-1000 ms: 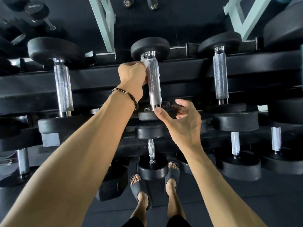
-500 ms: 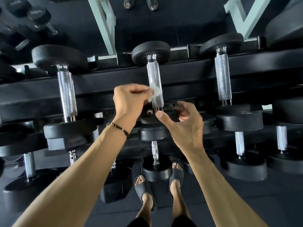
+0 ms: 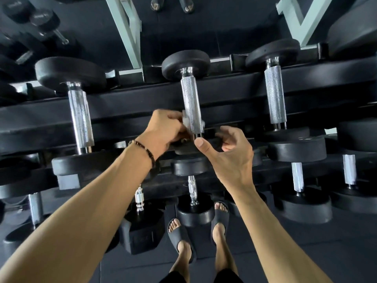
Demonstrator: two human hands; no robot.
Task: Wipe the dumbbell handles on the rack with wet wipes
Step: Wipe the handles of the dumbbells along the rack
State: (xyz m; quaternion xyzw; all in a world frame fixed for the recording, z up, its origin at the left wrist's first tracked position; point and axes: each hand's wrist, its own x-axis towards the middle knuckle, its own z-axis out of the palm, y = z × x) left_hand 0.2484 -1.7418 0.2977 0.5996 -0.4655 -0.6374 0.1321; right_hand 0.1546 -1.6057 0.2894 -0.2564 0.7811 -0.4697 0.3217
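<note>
DESK: Down the bar since a second ago?

PHOTOG: Yes. Left hand has slid the wet wipe from the far end of the middle dumbbell handle to its near end, just above the near weight.

DESK: Grip?

PHOTOG: Left fingers pinch the wipe around the knurled bar. Right hand is loosely curled and holds nothing; its thumb lies at the near weight, whether touching I cannot tell.

DESK: And the dumbbell?

PHOTOG: On the top shelf of the rack, long axis running straight away from the wearer, between a left handle and a right handle.

DESK: Which next?

PHOTOG: My guess: either neighbour lies sideways from the grip, parallel to this one. The wipe hand is nearer the left handle, so the reach likely goes left and up.
</note>
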